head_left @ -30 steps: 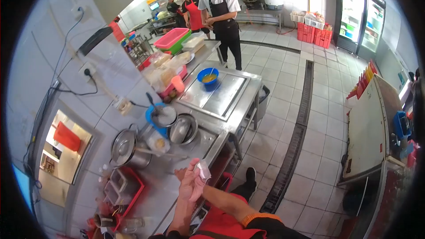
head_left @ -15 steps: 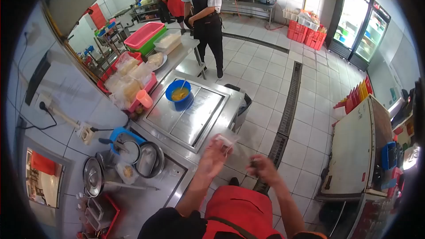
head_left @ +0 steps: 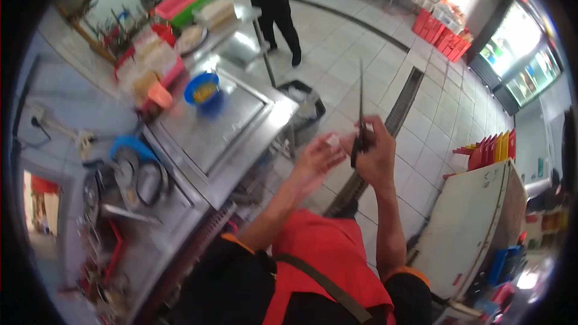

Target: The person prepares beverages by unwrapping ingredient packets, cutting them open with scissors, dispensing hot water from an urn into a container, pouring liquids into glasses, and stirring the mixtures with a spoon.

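My left hand [head_left: 318,162] is closed on a small whitish packet [head_left: 333,140], blurred, pinched at the fingertips. In my right hand [head_left: 376,153] are dark-handled scissors [head_left: 360,135], with the blades pointing up and away. Both hands are close together in front of the red apron [head_left: 328,253], above the tiled floor. To their left stands the steel counter [head_left: 241,171], with a blue bowl [head_left: 201,89] of yellow food on it.
A bin [head_left: 304,105] stands beside the counter. Pots [head_left: 144,180] lie at the left. A person in black trousers [head_left: 277,15] stands beyond the counter. At the right is a white chest [head_left: 460,229]; red crates [head_left: 442,33] and a fridge [head_left: 518,42] are farther back.
My right hand has risen and come beside my left hand, the scissors now clearly visible. The view has tilted down and turned, so the counter and bowl appear farther left.
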The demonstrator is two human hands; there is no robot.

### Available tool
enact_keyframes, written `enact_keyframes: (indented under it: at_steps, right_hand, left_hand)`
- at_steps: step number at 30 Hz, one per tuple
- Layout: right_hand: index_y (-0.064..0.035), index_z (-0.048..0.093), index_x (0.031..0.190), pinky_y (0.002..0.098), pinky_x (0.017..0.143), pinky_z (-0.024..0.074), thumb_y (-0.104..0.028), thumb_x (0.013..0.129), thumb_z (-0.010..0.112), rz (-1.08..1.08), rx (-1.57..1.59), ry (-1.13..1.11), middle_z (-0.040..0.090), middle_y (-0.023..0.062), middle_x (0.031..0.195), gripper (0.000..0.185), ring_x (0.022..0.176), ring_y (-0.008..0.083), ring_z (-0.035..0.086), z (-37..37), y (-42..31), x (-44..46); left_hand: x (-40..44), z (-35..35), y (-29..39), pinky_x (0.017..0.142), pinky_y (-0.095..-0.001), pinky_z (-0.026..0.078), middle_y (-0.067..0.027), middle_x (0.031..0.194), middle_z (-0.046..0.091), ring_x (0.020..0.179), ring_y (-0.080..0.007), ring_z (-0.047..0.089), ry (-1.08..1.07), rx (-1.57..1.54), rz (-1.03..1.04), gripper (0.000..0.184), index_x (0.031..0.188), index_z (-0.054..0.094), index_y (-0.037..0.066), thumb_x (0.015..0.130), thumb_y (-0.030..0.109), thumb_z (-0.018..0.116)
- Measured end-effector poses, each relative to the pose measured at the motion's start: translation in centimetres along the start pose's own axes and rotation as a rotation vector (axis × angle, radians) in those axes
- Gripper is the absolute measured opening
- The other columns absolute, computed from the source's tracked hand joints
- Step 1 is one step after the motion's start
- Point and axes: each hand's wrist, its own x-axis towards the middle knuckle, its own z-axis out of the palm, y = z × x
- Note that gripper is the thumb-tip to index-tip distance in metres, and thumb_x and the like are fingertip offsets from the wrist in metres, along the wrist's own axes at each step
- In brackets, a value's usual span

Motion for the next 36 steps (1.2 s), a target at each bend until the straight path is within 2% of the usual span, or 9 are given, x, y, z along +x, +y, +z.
enact_keyframes:
  at_steps: [2,7,8,11,13,16,21,28,36]
  right_hand:
    - [-0.0032,0.056,0.103,0.0228,0.053,0.0435,-0.003,0.074,0.075,0.010,0.051,-0.050,0.064,0.0034,0.067,0.034,0.060,0.0046,0.055,-2.4,0.9,2.3]
    - [-0.0050,0.060,0.104,0.0242,0.059,0.0426,-0.019,0.071,0.084,-0.029,0.140,-0.128,0.064,0.0011,0.074,0.044,0.067,0.0057,0.056,-8.8,4.8,7.8]
    - [-0.0049,0.061,0.106,0.0254,0.062,0.0424,-0.028,0.068,0.087,-0.022,0.103,-0.172,0.063,0.0006,0.078,0.052,0.070,0.0067,0.056,-10.3,6.2,8.6]
    - [-0.0021,0.062,0.106,0.0268,0.063,0.0439,-0.031,0.064,0.089,0.000,0.016,-0.276,0.060,0.0021,0.078,0.057,0.069,0.0096,0.055,-13.2,8.2,9.4]
    - [0.0001,0.065,0.103,0.0275,0.063,0.0452,-0.033,0.061,0.090,-0.177,-0.238,-0.370,0.058,0.0040,0.076,0.059,0.067,0.0130,0.055,-13.6,9.5,9.3]
    - [0.0006,0.067,0.100,0.0285,0.062,0.0463,-0.033,0.059,0.090,-0.173,-0.237,-0.446,0.058,0.0059,0.074,0.058,0.066,0.0158,0.055,-12.2,9.1,9.6]
    - [0.0001,0.069,0.096,0.0272,0.053,0.0440,-0.036,0.056,0.091,-0.207,-0.266,-0.439,0.057,0.0050,0.068,0.059,0.059,0.0138,0.054,-8.9,10.7,10.5]
    - [-0.0006,0.069,0.095,0.0273,0.050,0.0426,-0.039,0.057,0.091,-0.144,-0.321,-0.478,0.054,0.0034,0.064,0.058,0.055,0.0122,0.051,-5.4,13.0,11.4]
    - [-0.0008,0.069,0.096,0.0268,0.048,0.0390,-0.046,0.056,0.090,-0.215,-0.330,-0.548,0.054,0.0033,0.064,0.063,0.052,0.0125,0.049,-2.8,16.0,13.2]
  left_hand:
    - [2.7,1.1,-2.4,0.096,-0.0364,0.051,-0.0040,0.108,0.060,0.103,-0.0189,0.062,0.010,-0.039,0.075,0.039,0.127,0.048,0.005,0.091,0.004,0.063]
    - [7.7,4.2,-4.1,0.088,-0.0326,0.056,-0.0026,0.105,0.064,0.099,-0.0137,0.063,0.110,-0.069,0.267,0.037,0.124,0.050,0.006,0.090,0.006,0.065]
    - [8.5,4.6,-3.8,0.088,-0.0326,0.056,-0.0026,0.105,0.064,0.099,-0.0137,0.063,0.137,-0.071,0.291,0.037,0.124,0.050,0.006,0.090,0.006,0.065]
    - [10.8,5.5,-2.8,0.082,-0.0307,0.058,-0.0019,0.104,0.065,0.095,-0.0120,0.064,0.263,0.021,0.396,0.032,0.120,0.054,0.007,0.090,0.007,0.066]
    - [11.7,5.4,-2.6,0.080,-0.0301,0.059,-0.0020,0.103,0.065,0.094,-0.0121,0.064,0.340,0.015,0.416,0.027,0.116,0.057,0.007,0.090,0.008,0.065]
    - [12.9,4.1,-3.1,0.080,-0.0311,0.060,-0.0029,0.105,0.065,0.095,-0.0132,0.065,0.334,-0.006,0.436,0.029,0.118,0.055,0.007,0.090,0.008,0.065]
    - [14.1,1.2,-4.4,0.083,-0.0302,0.059,-0.0050,0.107,0.066,0.096,-0.0135,0.066,0.369,-0.043,0.426,0.027,0.116,0.054,0.008,0.091,0.009,0.065]
    - [14.0,-2.0,-5.3,0.084,-0.0330,0.059,-0.0069,0.101,0.062,0.093,-0.0146,0.064,0.432,-0.121,0.411,0.037,0.117,0.050,0.004,0.085,-0.002,0.067]
    - [15.1,-5.0,-5.8,0.083,-0.0336,0.059,-0.0090,0.101,0.062,0.092,-0.0162,0.064,0.541,-0.164,0.399,0.041,0.120,0.047,0.005,0.086,-0.002,0.067]
